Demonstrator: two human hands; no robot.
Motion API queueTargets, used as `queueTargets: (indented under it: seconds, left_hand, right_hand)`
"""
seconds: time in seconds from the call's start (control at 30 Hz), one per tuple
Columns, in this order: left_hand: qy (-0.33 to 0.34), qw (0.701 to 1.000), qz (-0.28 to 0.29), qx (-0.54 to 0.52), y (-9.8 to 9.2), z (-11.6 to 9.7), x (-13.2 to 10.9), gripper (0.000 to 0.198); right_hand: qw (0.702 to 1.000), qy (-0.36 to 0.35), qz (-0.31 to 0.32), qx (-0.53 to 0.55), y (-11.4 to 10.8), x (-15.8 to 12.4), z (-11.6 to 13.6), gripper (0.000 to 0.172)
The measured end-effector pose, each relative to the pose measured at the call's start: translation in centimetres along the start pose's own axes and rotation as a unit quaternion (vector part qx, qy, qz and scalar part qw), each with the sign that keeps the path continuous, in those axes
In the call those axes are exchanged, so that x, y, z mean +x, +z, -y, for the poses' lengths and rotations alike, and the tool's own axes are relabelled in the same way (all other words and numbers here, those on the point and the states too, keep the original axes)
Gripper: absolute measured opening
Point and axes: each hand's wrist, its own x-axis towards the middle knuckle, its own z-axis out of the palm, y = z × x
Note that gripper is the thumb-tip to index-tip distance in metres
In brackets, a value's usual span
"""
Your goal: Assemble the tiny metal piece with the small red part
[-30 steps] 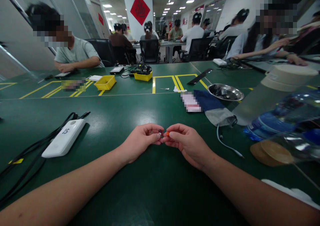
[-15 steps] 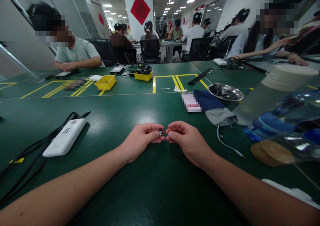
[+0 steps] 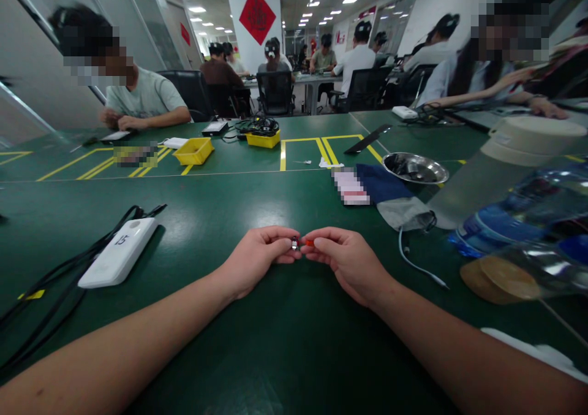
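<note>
Above the green table (image 3: pixel 285 347), my left hand (image 3: pixel 264 252) pinches a small dark and silvery piece (image 3: pixel 294 243) between thumb and fingers. Its exact kind is too small to make out. My right hand (image 3: pixel 344 255) is closed on a tiny orange-red piece (image 3: pixel 310 243), most of it covered by the fingertips. The two hands face each other, and their fingertips almost meet, with the two pieces side by side between them.
Left of my hands lies a white power bank (image 3: pixel 119 252) with black cables (image 3: pixel 59 280). To the right are a blue and grey pouch (image 3: pixel 390 194), a metal bowl (image 3: pixel 416 168), a large tumbler (image 3: pixel 496 163) and plastic bottles (image 3: pixel 519 213). Yellow trays (image 3: pixel 195 151) stand farther back.
My right hand's fingers have shifted slightly, so more of the orange-red piece shows. My left hand stays almost where it was.
</note>
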Motion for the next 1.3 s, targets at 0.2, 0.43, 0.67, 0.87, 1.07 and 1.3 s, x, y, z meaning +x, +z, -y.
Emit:
queueTargets:
  seconds: [0.2,0.43,0.67,0.87,1.07,1.3]
  left_hand:
    - [-0.007,1.000,0.001,-0.025,-0.15,0.17,0.17,0.022]
    - [-0.005,1.000,0.019,-0.017,-0.11,0.24,0.21,0.026]
    - [-0.003,1.000,0.012,0.011,-0.04,0.05,0.08,0.028]
    - [-0.004,1.000,0.008,-0.005,-0.08,0.10,0.13,0.026]
    - [0.003,1.000,0.008,0.000,-0.03,-0.07,0.06,0.025]
    - [-0.011,1.000,0.013,-0.025,-0.17,0.11,0.14,0.024]
  right_hand:
    - [1.000,0.017,0.003,0.020,-0.25,0.01,0.08,0.013]
    - [1.000,0.006,0.010,0.000,-0.13,0.14,-0.15,0.013]
    - [1.000,0.000,0.016,-0.008,-0.35,0.29,-0.37,0.014]
    - [1.000,-0.004,0.005,-0.006,-0.26,0.17,-0.31,0.013]
    - [1.000,-0.012,0.001,-0.002,-0.18,0.06,-0.24,0.013]
    - [1.000,-0.011,-0.003,-0.005,-0.14,0.08,-0.16,0.015]
